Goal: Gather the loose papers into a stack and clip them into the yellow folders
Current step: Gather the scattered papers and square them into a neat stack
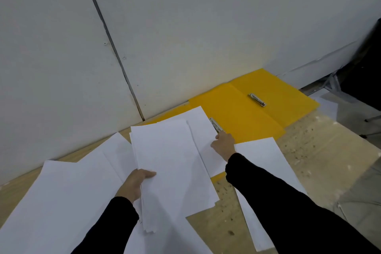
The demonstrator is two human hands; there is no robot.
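My left hand (135,183) grips a stack of white papers (171,167) by its left edge, thumb on top, holding it over the floor. My right hand (223,143) reaches forward, its fingers at the near end of a metal clip (215,125) on a yellow folder that the papers mostly cover; whether they grip the clip is hidden. A second yellow folder (243,113) lies open against the wall, with its own metal clip (257,100) bare. Loose white sheets (61,198) lie spread at the left, and another sheet (266,156) lies under my right arm.
A white panelled wall (165,37) rises just behind the folders. The floor is speckled plywood (321,150). A dark object (362,76) and grey metal parts stand at the far right.
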